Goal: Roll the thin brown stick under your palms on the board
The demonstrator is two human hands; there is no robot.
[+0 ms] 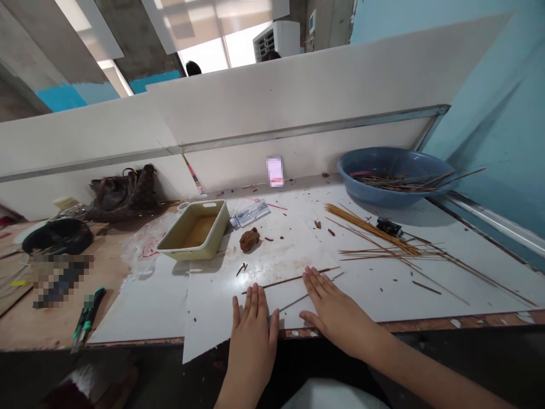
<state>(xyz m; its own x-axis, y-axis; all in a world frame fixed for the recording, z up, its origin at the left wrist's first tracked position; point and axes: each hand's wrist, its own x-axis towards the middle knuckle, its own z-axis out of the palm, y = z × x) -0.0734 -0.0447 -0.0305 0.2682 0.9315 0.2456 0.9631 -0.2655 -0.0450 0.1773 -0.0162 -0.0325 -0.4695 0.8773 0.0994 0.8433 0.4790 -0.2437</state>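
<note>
My left hand (252, 326) lies flat and open on the white sheet (221, 295), fingers together and stretched forward. My right hand (334, 309) also lies flat and open, just to its right. A thin brown-coated stick (293, 279) runs across the sheet under the fingertips of both hands. A second thin stick (298, 299) lies between the two hands. A lump of brown paste (249, 238) sits farther back, beside a yellow tray (196, 232).
A pile of bare bamboo sticks (383, 238) spreads at the right. A blue basin (394, 173) with sticks stands at the back right. A brown bag (123, 193), a black bowl (57, 236) and green-handled pliers (87, 315) are at the left.
</note>
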